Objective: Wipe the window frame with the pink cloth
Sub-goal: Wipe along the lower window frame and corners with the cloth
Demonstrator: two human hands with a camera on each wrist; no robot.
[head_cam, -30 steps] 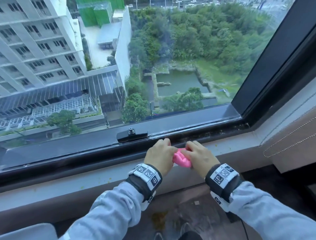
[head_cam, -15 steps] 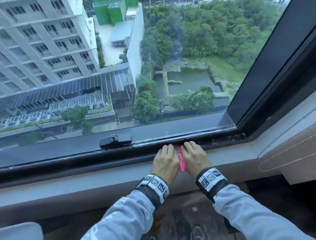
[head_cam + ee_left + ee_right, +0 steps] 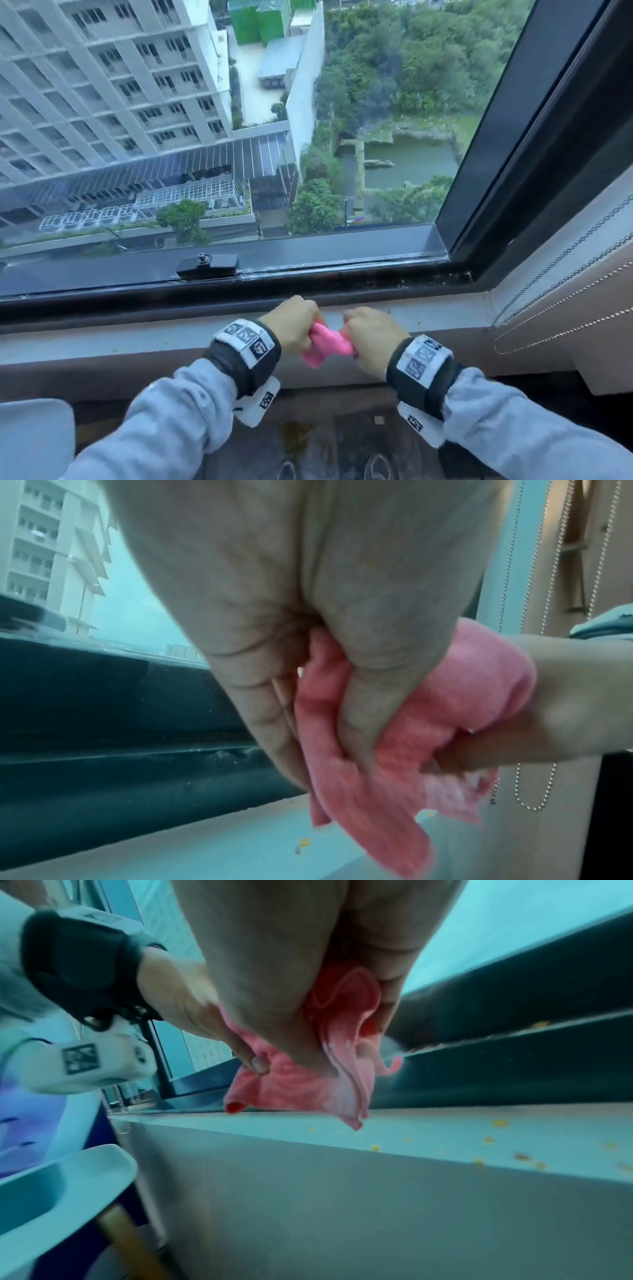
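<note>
grey sleeves reach in from the bottom edge, and going from the left: a pale chair seat (image 3: 34, 442) sits low in the corner, then the black window latch (image 3: 208, 265) on the lower rail of the dark window frame (image 3: 342, 287). next comes the left hand (image 3: 291, 325), fingers curled tight round one end of the pink cloth (image 3: 327, 344). the cloth is bunched between both fists, hanging just above the pale sill (image 3: 137, 337) and no longer touching the frame. the right hand (image 3: 371, 337) grips the other end, thumb and fingers pinched into the folds. further right, yellowish crumbs (image 3: 419, 320) dot the sill, grime lines the frame groove toward the corner (image 3: 459, 274), and bead chains (image 3: 561, 298) of a blind hang by the wall.

half a second ago both hands lay flat with the cloth pressed into the frame channel; now they have pulled back toward the room and closed into fists, the cloth lifted clear and drawn between them. to me that reads as a pause to refold or find a cleaner face, not an ending: the right stretch of the groove looks dirty yet, so i'd judge the wiping only partly done. the cloth must go back down onto the rail, likely further right.
</note>
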